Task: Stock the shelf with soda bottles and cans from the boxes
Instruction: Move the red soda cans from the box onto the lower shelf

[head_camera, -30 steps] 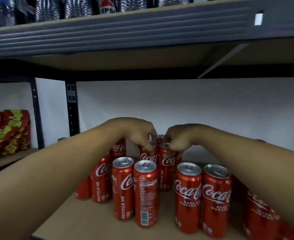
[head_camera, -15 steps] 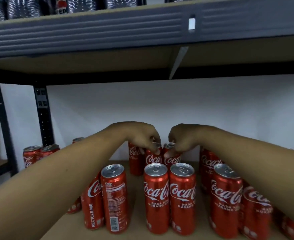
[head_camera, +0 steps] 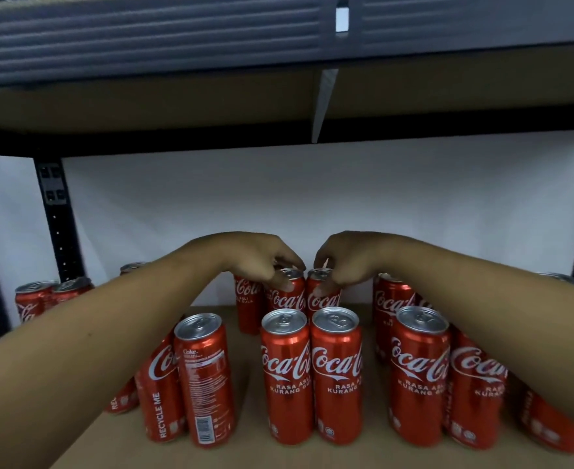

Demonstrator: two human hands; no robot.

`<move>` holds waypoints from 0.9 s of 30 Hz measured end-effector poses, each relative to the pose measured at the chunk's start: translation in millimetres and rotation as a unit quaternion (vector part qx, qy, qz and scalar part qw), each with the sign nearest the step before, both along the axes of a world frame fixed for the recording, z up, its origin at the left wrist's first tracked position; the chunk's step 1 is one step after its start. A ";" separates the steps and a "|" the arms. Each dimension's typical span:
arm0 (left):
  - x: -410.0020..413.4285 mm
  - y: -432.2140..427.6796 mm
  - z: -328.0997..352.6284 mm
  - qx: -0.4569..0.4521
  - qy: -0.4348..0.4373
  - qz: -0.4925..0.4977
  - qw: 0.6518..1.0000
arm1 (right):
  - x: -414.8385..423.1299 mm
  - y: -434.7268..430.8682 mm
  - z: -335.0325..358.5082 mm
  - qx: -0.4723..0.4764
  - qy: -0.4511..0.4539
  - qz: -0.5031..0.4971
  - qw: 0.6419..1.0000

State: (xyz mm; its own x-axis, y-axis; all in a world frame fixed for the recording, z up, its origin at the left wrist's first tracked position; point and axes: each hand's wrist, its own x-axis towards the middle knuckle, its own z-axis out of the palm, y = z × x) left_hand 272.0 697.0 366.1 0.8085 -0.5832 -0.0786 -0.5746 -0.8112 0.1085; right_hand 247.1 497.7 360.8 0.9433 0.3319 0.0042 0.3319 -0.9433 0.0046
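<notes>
Several slim red Coca-Cola cans stand on a brown shelf board [head_camera: 245, 384]. Both my arms reach to the back middle of the shelf. My left hand [head_camera: 262, 262] grips the top of one back can [head_camera: 290, 301] with curled fingers and thumb. Right beside it, my right hand [head_camera: 343, 265] holds the neighbouring back can [head_camera: 323, 302] by its rim in the same way. The two cans stand upright and touch each other. In front of them stands a pair of cans [head_camera: 312, 374] with logos facing me.
More cans stand at the left [head_camera: 197, 377], at the right [head_camera: 417, 374] and at the far left rear [head_camera: 35, 299]. The grey upper shelf beam [head_camera: 177, 38] hangs low overhead. A black upright post [head_camera: 55, 214] stands at the left, a white wall behind.
The view has swung left across the shelf, so the cans shifted right in frame. Both hands stay on the tops of the two back cans, which now stand close together.
</notes>
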 end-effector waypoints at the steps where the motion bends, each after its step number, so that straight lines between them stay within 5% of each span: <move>1: -2.7 0.9 0.1 0.008 -0.008 0.001 1.000 | -3.4 -1.1 0.1 0.007 0.002 -0.002 1.000; 8: -58.6 20.7 14.1 -0.045 -0.083 -0.048 0.994 | -78.2 -18.0 14.2 0.059 -0.067 0.058 0.994; 13: -101.9 27.3 3.4 -0.037 -0.021 -0.051 0.998 | -123.0 -8.5 7.3 0.028 0.006 0.090 0.996; 21: -128.3 24.9 2.7 -0.077 0.053 -0.021 0.995 | -129.1 6.7 -3.3 -0.012 -0.029 0.063 0.997; 27: -126.7 18.8 -17.8 -0.007 -0.068 -0.041 0.997 | -128.9 7.1 -7.0 0.003 -0.029 0.060 0.998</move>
